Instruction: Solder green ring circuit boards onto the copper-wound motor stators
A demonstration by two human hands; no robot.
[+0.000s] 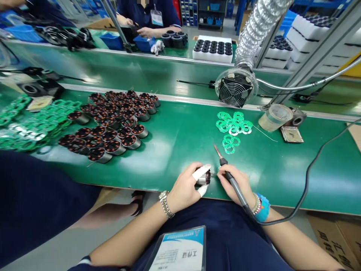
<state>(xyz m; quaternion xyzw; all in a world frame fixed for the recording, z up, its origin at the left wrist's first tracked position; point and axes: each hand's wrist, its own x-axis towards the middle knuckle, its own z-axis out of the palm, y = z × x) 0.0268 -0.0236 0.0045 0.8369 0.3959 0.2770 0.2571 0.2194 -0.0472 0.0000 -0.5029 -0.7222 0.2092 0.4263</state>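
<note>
My left hand (187,188), with white covers on thumb and finger, grips a motor stator (203,178), a metal cylinder with dark copper windings turned toward the right. In my right hand (236,184) is a soldering iron (233,183), its bare tip pointing up and to the left, away from the stator. The fingertips of that hand are close to the stator's wire ends; whether they pinch something small I cannot make out. Beyond the iron lies a small pile of green ring-shaped circuit boards (234,123), with a few more rings (230,143) nearer to me.
Many stators (113,120) stand in rows at left, beside stacked green board panels (42,124). A fume extractor fan (235,90) hangs ahead. A plastic cup (275,117) and a sponge tray (291,134) sit at right. The iron's cable (307,173) loops rightward. A co-worker (149,19) sits opposite.
</note>
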